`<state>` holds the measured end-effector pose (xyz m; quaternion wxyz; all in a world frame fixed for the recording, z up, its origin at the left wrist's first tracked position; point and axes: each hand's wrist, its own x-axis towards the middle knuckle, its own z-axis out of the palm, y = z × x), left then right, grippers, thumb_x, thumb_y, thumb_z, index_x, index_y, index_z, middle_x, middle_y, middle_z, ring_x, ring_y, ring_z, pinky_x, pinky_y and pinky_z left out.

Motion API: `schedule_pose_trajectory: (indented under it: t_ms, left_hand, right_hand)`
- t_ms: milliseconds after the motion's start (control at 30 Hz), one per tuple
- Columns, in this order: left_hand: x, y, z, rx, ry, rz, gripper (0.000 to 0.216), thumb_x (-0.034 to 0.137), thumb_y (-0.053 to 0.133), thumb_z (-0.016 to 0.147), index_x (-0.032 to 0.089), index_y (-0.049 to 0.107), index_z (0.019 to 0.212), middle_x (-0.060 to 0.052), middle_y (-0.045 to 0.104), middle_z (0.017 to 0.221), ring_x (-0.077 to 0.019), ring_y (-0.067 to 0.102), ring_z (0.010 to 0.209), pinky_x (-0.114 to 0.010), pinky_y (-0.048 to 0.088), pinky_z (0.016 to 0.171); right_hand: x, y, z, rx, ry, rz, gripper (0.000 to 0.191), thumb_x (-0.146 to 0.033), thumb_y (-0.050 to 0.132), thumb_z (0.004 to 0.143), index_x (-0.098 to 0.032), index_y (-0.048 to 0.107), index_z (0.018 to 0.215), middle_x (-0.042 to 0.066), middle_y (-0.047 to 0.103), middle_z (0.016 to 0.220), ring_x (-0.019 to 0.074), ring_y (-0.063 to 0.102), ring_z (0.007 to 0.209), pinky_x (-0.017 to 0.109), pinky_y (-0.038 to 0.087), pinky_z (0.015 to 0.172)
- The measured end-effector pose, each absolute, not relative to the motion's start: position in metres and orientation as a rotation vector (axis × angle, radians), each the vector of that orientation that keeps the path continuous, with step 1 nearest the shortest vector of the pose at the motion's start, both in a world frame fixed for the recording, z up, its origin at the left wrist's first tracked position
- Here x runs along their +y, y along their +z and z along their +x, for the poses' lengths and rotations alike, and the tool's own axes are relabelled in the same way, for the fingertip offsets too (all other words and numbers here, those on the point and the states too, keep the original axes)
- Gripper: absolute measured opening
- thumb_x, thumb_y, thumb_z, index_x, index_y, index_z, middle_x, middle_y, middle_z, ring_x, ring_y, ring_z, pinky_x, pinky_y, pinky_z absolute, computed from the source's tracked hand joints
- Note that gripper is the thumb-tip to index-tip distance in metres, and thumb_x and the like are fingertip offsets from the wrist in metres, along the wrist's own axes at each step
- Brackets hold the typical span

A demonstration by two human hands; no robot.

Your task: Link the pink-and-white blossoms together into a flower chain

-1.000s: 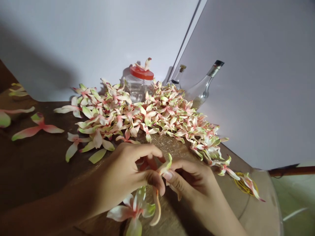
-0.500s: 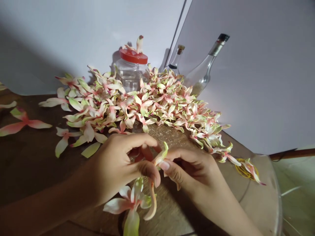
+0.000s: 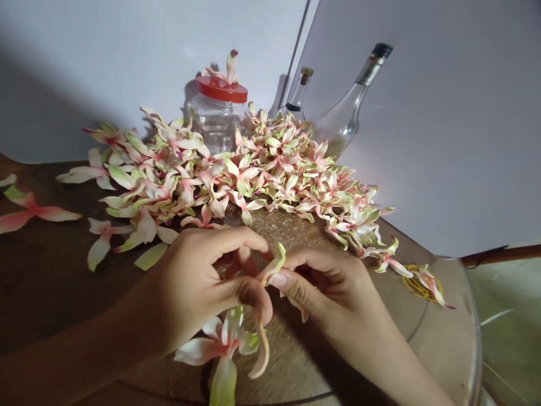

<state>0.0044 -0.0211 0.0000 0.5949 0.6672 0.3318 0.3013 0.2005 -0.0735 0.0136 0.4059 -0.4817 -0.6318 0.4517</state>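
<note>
My left hand (image 3: pixel 203 282) and my right hand (image 3: pixel 325 282) meet at the front of a round wooden table (image 3: pixel 63 282), both pinched on one cream, pink and green artificial flower (image 3: pixel 274 265) held between the fingertips. One of its petals (image 3: pixel 261 349) hangs down below my left thumb. Under my left hand lies another loose flower (image 3: pixel 222 347). Just behind my hands spreads a big heap of the same flowers (image 3: pixel 253 175).
A clear plastic jar with a red lid (image 3: pixel 217 115) stands behind the heap with a flower on top. Two glass bottles (image 3: pixel 346 113) lean at the white wall corner. Loose flowers (image 3: pixel 31 211) lie at the left. A yellow coil (image 3: pixel 416 285) lies near the table's right rim.
The view has tilted, so the heap, jar and bottles sit higher in the picture. My hands keep the same pinch on the flower, shifted slightly up.
</note>
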Motion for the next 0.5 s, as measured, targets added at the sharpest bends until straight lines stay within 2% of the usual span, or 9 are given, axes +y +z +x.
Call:
schedule_pose_trajectory:
  t_ms: [167,500]
  left_hand:
    - [-0.0225,-0.0002,0.0048,0.744,0.707,1.521,0.007,0.024,0.074,0.085,0.022,0.068,0.088,0.006,0.071,0.056,-0.0093,0.061,0.046,-0.016,0.046,0.047]
    - [-0.0214,-0.0012,0.003,0.784,0.705,1.544,0.01,0.024,0.079,0.08,0.022,0.07,0.086,0.007,0.07,0.056,-0.0103,0.061,0.047,-0.017,0.044,0.048]
  right_hand:
    - [-0.0734,0.0129,0.2006,-1.606,1.116,-1.241,0.016,-0.032,0.071,0.097,-0.019,0.078,0.088,0.0,0.076,0.081,0.0107,0.065,0.072,0.02,0.048,0.067]
    - [-0.0731,0.0142,0.1999,-1.612,1.113,-1.202,0.011,-0.024,0.072,0.096,-0.024,0.081,0.091,-0.004,0.075,0.078,0.0072,0.062,0.069,0.016,0.045,0.063]
